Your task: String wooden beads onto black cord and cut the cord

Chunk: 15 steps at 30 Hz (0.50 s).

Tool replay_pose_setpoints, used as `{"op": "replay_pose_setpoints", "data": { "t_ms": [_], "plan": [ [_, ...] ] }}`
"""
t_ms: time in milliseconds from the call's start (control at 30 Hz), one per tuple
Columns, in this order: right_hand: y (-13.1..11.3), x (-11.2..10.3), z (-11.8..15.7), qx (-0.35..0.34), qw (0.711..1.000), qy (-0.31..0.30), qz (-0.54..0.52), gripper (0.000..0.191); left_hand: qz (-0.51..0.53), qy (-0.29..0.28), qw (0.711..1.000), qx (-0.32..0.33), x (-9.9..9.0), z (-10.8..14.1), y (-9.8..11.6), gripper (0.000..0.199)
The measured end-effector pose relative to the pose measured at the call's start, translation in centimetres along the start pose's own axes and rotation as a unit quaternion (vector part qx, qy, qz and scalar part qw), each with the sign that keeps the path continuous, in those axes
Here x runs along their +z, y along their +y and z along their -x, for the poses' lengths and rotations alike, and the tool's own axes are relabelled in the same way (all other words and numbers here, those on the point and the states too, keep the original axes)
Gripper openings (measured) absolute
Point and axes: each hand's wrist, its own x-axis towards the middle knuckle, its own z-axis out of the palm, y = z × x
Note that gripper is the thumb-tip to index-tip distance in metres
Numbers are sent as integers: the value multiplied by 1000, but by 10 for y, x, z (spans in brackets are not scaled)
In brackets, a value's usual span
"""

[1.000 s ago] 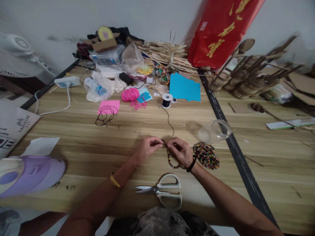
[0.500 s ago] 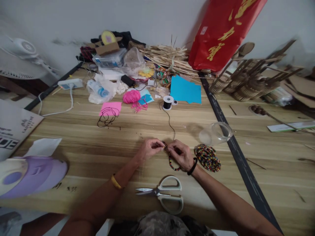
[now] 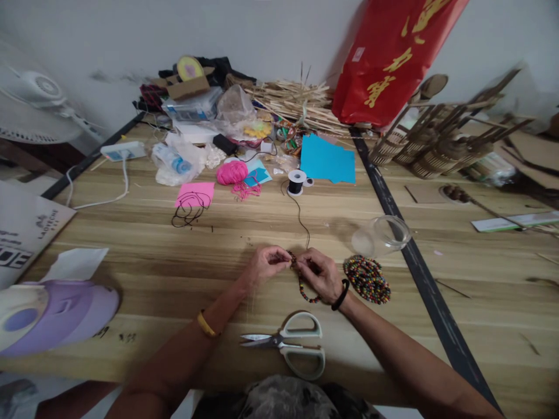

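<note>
A short string of small coloured beads [image 3: 309, 298] hangs in a loop below my hands at the middle of the table. My left hand [image 3: 268, 265] pinches its left end between thumb and fingertips. Close beside it, my right hand [image 3: 321, 273] is closed on the same string; its fingers partly hide the beads and cord. From there a thin black cord runs up to a spool of black cord [image 3: 296, 184]. To the right of my right hand lies a coiled heap of multicoloured beads [image 3: 367, 279]. Scissors [image 3: 283, 343] with pale handles lie spread open nearer to me.
A clear jar [image 3: 382, 235] lies beyond the bead heap. Pink yarn [image 3: 232, 173], blue paper [image 3: 328, 160] and a pink sheet with black cord [image 3: 194, 195] lie farther back. A purple-and-white appliance [image 3: 61, 314] stands left; woven bamboo holders [image 3: 445, 152] stand right.
The whole view has shifted very slightly. Both hands keep their pinch on the bead string, with hardly any visible movement.
</note>
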Motion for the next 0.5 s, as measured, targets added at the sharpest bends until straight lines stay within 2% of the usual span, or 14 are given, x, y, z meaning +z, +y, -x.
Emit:
{"op": "replay_pose_setpoints", "data": {
  "t_ms": [500],
  "plan": [
    [-1, 0, 0, -6, 1000, -1, 15, 17, -34, 5, 999, 16, 0, 0, 0, 7]
  ]
}}
